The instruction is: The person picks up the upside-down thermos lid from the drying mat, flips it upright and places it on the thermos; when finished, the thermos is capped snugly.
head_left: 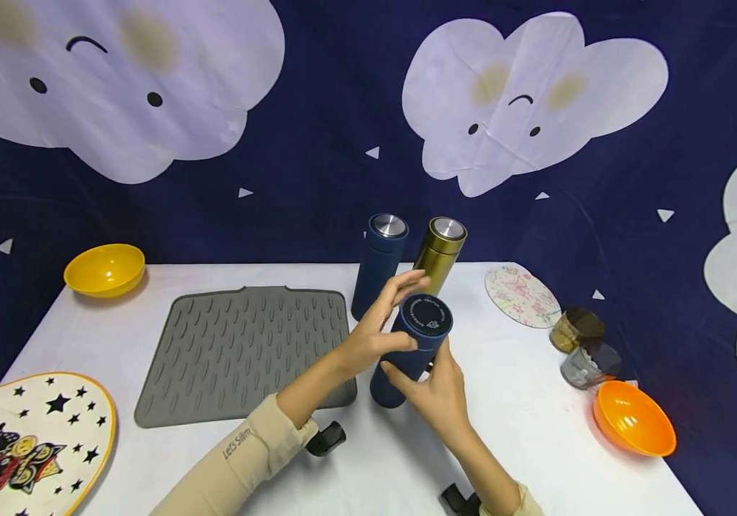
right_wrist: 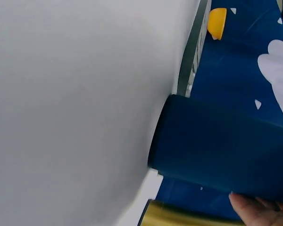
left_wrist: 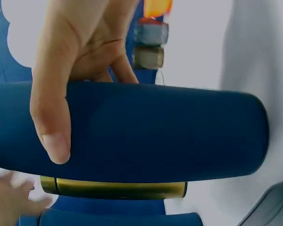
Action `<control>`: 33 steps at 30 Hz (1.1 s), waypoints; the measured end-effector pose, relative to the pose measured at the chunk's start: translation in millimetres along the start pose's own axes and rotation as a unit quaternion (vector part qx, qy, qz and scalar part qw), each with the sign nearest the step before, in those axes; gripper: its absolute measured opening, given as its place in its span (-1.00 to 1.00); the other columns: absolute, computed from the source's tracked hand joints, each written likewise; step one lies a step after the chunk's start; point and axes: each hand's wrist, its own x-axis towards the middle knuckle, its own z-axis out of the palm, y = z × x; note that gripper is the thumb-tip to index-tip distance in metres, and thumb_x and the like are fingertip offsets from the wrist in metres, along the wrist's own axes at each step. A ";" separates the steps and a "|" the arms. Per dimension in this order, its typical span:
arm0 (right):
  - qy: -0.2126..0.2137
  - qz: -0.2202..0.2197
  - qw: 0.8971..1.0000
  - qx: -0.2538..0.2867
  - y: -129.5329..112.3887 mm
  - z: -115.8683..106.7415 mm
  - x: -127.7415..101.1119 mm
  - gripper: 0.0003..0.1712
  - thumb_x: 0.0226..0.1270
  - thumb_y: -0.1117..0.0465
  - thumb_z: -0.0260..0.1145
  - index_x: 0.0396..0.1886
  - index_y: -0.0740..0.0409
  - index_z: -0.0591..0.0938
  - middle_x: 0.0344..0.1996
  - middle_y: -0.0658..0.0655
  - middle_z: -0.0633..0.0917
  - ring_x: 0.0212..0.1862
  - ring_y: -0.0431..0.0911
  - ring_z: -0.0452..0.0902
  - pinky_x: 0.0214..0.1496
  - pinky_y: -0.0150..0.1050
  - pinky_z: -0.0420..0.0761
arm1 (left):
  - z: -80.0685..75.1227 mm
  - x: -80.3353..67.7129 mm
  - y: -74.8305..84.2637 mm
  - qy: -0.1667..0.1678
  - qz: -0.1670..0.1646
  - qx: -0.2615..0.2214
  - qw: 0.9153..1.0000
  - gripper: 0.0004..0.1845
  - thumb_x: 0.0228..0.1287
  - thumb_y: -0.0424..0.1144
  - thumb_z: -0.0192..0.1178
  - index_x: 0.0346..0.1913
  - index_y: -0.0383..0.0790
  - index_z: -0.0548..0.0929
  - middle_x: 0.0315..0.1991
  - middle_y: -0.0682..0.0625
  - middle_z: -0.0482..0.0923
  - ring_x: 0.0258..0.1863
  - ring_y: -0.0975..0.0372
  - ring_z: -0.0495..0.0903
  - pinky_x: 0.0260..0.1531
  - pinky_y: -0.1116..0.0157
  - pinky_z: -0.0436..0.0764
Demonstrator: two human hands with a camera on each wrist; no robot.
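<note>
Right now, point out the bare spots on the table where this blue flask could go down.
Bare tabletop lies right of the hands, between the flask and the orange bowl, below the coaster. Another strip runs between the yellow bowl and the grey mat. It is crowded behind the flask, by the blue bottle and gold bottle, and near the two jars.

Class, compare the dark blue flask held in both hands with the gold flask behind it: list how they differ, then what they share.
The held blue flask is navy; the gold flask is metallic gold. The blue flask leans, gripped by the left hand and right hand; the gold flask stands untouched. The blue flask's top is dark with white print; the gold flask's is plain silver. Both are slim cylinders.
</note>
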 end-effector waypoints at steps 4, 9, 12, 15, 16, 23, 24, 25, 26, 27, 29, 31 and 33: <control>0.006 -0.019 1.000 -0.018 1.1 0.0 -0.9 -0.14 -0.04 0.18 0.61 0.24 0.21 0.38 -0.13 0.19 0.70 -0.19 -0.01 0.66 -0.25 -0.08 0.67 | 8.1 -1.6 3.8 0.055 -0.005 0.133 0.990 0.07 -0.06 0.00 0.49 0.51 -0.08 0.12 0.38 -0.01 0.31 0.36 0.16 0.27 0.37 -0.04 0.24; 0.009 -0.017 1.000 -0.007 1.0 0.7 -1.8 -0.09 -0.05 0.20 0.61 0.30 0.16 0.34 -0.01 0.25 0.67 -0.06 0.09 0.68 -0.15 0.02 0.71 | 8.8 0.7 4.5 0.048 0.022 0.027 0.998 -0.01 -0.06 -0.32 0.27 0.50 -0.13 0.04 0.37 -0.13 0.39 0.30 0.08 0.42 0.36 0.01 0.31; 0.010 -0.017 1.000 -0.016 1.0 1.1 -2.8 -0.18 -0.05 0.18 0.61 0.21 0.18 0.40 -0.10 0.24 0.68 -0.13 0.09 0.67 -0.19 -0.05 0.70 | 9.5 0.0 5.0 0.066 0.005 0.033 0.997 0.08 -0.02 -0.22 0.37 0.55 -0.04 -0.03 0.42 -0.11 0.28 0.38 0.08 0.29 0.39 -0.09 0.21; 0.020 -0.030 0.999 -0.034 1.9 0.1 -3.8 -0.31 -0.07 0.22 0.59 0.07 0.26 0.47 -0.26 0.21 0.67 -0.29 0.03 0.64 -0.32 -0.17 0.64 | 16.4 -1.3 6.1 0.107 -0.030 0.136 0.984 0.08 -0.15 -0.05 0.57 0.47 -0.04 0.19 0.26 -0.01 0.45 0.25 0.17 0.41 0.27 0.02 0.39; 0.019 -0.034 0.999 -0.032 2.2 -0.6 -3.7 -0.31 -0.08 0.23 0.59 0.06 0.27 0.48 -0.27 0.20 0.68 -0.32 0.01 0.63 -0.34 -0.19 0.62 | 18.1 -0.7 6.0 0.112 -0.036 0.152 0.981 0.01 -0.17 -0.07 0.59 0.41 -0.08 0.29 0.15 0.00 0.54 0.14 0.18 0.50 0.17 0.08 0.48; -0.133 -0.092 0.984 0.078 6.6 -19.1 1.1 -0.22 -0.08 0.24 0.63 0.18 0.03 0.47 0.01 0.02 0.68 0.01 -0.15 0.60 0.04 -0.19 0.61 | -7.3 5.9 1.0 -0.177 0.010 -0.055 0.983 -0.37 -0.27 -0.46 0.32 0.07 -0.39 0.51 -0.07 -0.24 0.59 -0.11 0.27 0.58 0.09 0.24 0.57; -0.161 -0.099 0.977 0.098 7.5 -22.8 1.6 -0.19 -0.09 0.24 0.64 0.20 0.02 0.46 0.03 0.01 0.65 0.03 -0.16 0.58 0.08 -0.21 0.59 | -10.9 6.9 0.7 -0.236 0.012 -0.089 0.968 -0.36 -0.31 -0.48 0.30 0.05 -0.45 0.50 -0.06 -0.31 0.56 -0.08 0.27 0.57 0.15 0.21 0.54; -0.181 -0.106 0.971 0.111 8.4 -25.7 2.1 -0.17 -0.11 0.24 0.65 0.20 0.01 0.44 0.03 0.00 0.64 0.03 -0.18 0.56 0.09 -0.23 0.58 | -13.3 8.0 0.6 -0.285 0.015 -0.108 0.952 -0.35 -0.34 -0.46 0.29 0.04 -0.50 0.49 -0.07 -0.34 0.54 -0.08 0.27 0.56 0.17 0.18 0.53; -0.194 -0.107 0.968 0.119 9.1 -27.8 2.0 -0.11 -0.14 0.24 0.67 0.22 0.02 0.41 0.05 0.01 0.61 0.04 -0.19 0.54 0.11 -0.25 0.56 | -14.5 9.2 1.7 -0.322 0.014 -0.116 0.940 -0.33 -0.38 -0.45 0.30 0.03 -0.53 0.49 -0.07 -0.36 0.53 -0.07 0.28 0.56 0.19 0.18 0.52; -0.203 -0.108 0.965 0.124 9.0 -29.6 1.5 -0.08 -0.16 0.25 0.68 0.23 0.04 0.39 0.06 0.02 0.60 0.05 -0.20 0.52 0.13 -0.26 0.55 | -15.2 10.5 2.8 -0.352 0.015 -0.122 0.928 -0.31 -0.40 -0.43 0.31 0.03 -0.55 0.48 -0.08 -0.38 0.52 -0.07 0.28 0.56 0.20 0.16 0.52; -0.210 -0.116 0.962 0.127 10.1 -30.3 0.0 -0.07 -0.19 0.28 0.68 0.22 0.07 0.39 0.05 0.06 0.61 0.06 -0.21 0.52 0.15 -0.26 0.54 | -16.1 13.1 3.6 -0.398 0.017 -0.137 0.907 -0.29 -0.43 -0.41 0.34 0.01 -0.59 0.47 -0.10 -0.43 0.51 -0.06 0.26 0.56 0.22 0.12 0.51; -0.206 -0.130 0.962 0.124 10.9 -28.8 -2.0 -0.10 -0.22 0.30 0.68 0.19 0.10 0.44 0.01 0.09 0.64 0.03 -0.21 0.54 0.12 -0.25 0.56 | -17.5 14.5 3.7 -0.426 0.018 -0.144 0.893 -0.27 -0.45 -0.40 0.37 0.00 -0.61 0.46 -0.11 -0.45 0.51 -0.06 0.26 0.57 0.22 0.08 0.51; -0.200 -0.151 0.962 0.110 10.9 -26.5 -3.2 -0.19 -0.23 0.30 0.68 0.12 0.11 0.51 -0.06 0.10 0.69 -0.02 -0.21 0.59 0.06 -0.25 0.60 | -19.1 15.0 2.9 -0.447 0.022 -0.152 0.881 -0.27 -0.45 -0.42 0.39 -0.01 -0.62 0.45 -0.12 -0.49 0.49 -0.05 0.25 0.58 0.22 0.04 0.51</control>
